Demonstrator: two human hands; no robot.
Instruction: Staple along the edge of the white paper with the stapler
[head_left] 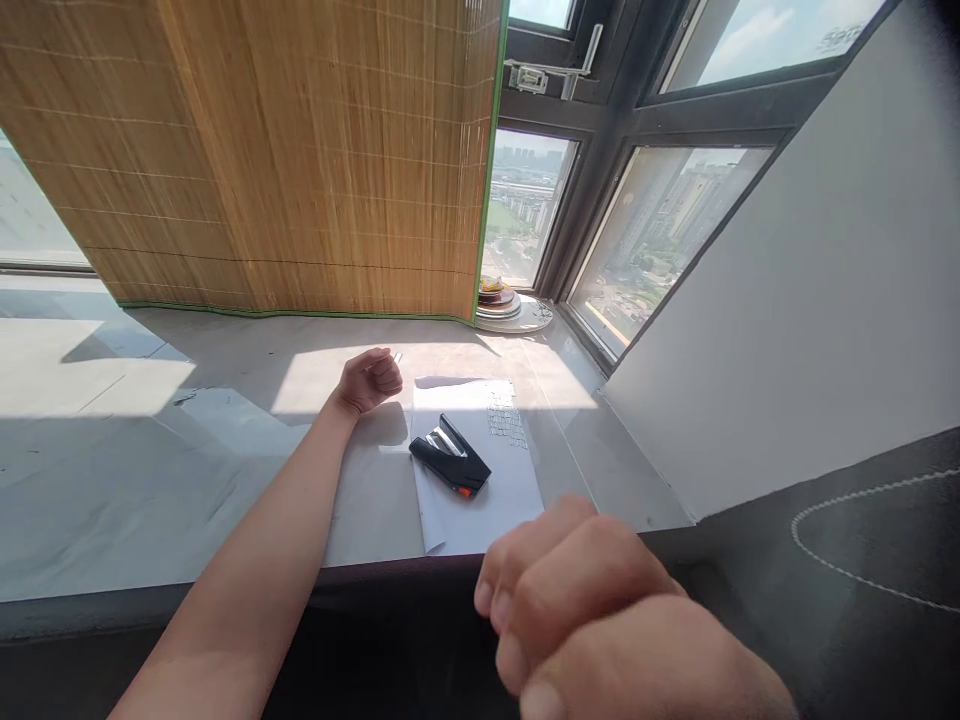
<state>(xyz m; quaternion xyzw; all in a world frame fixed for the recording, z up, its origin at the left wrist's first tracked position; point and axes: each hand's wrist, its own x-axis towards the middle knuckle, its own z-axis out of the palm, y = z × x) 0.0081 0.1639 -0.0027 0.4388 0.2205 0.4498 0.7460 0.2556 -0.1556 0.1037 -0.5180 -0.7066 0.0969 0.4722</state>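
On the pale stone-look sill (367, 530): one stapler, two hands.
The black, wedge-shaped stapler with silver metal parts and an orange-red tab (454, 467) rests on white paper (469, 520), sheet count indeterminable. Judged rigid, fairly light, smooth; best gripped around its mid-body. The paper should crease easily. Left hand (373, 380), beside the paper, and right hand (600, 610), nearer the camera: fingers curled together, contents, if any, unverifiable.
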